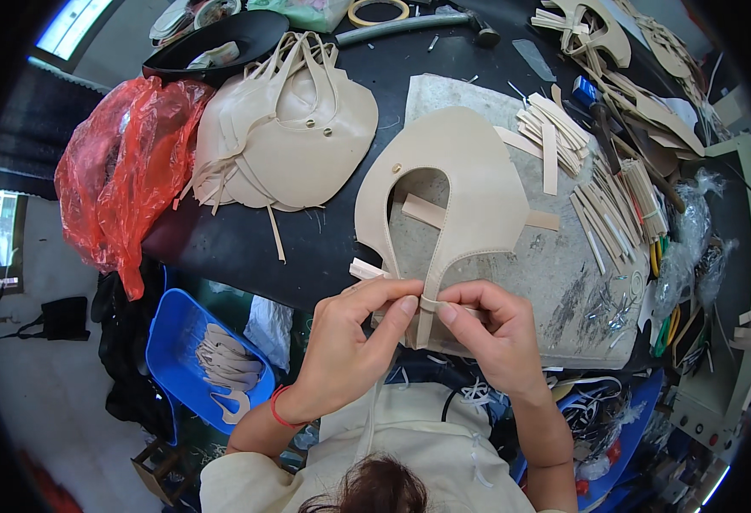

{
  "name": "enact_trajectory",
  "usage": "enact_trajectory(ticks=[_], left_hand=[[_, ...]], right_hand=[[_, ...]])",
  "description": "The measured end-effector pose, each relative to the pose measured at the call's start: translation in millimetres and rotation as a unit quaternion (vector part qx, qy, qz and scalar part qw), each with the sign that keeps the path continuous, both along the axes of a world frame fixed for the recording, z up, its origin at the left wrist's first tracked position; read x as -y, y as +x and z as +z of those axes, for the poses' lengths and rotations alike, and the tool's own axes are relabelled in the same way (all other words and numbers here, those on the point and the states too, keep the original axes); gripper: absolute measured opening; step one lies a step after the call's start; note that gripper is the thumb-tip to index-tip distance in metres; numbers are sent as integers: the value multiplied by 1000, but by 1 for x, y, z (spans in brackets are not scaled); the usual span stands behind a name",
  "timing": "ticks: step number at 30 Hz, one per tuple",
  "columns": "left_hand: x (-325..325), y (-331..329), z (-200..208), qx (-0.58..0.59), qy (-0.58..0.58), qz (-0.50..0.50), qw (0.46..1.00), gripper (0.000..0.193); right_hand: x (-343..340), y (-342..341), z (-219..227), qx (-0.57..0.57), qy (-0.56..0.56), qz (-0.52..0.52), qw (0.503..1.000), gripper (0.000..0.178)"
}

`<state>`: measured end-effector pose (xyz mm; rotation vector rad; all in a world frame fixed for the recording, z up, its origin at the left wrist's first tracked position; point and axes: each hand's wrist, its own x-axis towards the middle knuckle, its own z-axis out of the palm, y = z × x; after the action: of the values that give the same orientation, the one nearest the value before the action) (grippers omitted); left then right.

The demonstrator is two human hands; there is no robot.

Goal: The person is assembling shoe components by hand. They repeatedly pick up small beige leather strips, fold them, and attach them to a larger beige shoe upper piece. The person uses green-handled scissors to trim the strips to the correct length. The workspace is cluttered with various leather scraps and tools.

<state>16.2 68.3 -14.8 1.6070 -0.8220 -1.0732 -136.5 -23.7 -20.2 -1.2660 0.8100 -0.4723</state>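
A beige leather piece (pixel 484 192) with an arched cutout and stitched edges lies before me, its narrow strap reaching toward my body. Around that strap sits a small leather loop (pixel 429 305). My left hand (pixel 354 329) pinches the strap and loop from the left, thumb and fingertips together. From the other side my right hand (pixel 497 335) pinches the same spot, its thumb against the loop. A grey work board (pixel 568 282) lies under the piece. Loose leather strips show through and beside the cutout. My fingers partly cover the strap's end.
At the back left, similar leather pieces (pixel 285 145) are stacked beside a red plastic bag (pixel 127 171). Cut leather strips (pixel 555 128) lie in bundles to the right. A hammer (pixel 482 32) rests at the back. Below the table edge stands a blue bin (pixel 173 342) holding leather parts.
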Motion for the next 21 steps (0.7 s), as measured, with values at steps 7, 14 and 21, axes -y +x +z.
enact_trajectory(ticks=[7, 14, 21], left_hand=[[2, 2, -2, -138, -5, -6, 990, 24], [1, -4, -5, -111, -16, 30, 993, 22], [1, -8, -4, -106, -12, 30, 994, 23]], right_hand=[[-7, 1, 10, -67, -97, 9, 993, 11], [-7, -7, 17, -79, -192, -17, 978, 23], [0, -5, 20, -80, -166, 4, 983, 19]])
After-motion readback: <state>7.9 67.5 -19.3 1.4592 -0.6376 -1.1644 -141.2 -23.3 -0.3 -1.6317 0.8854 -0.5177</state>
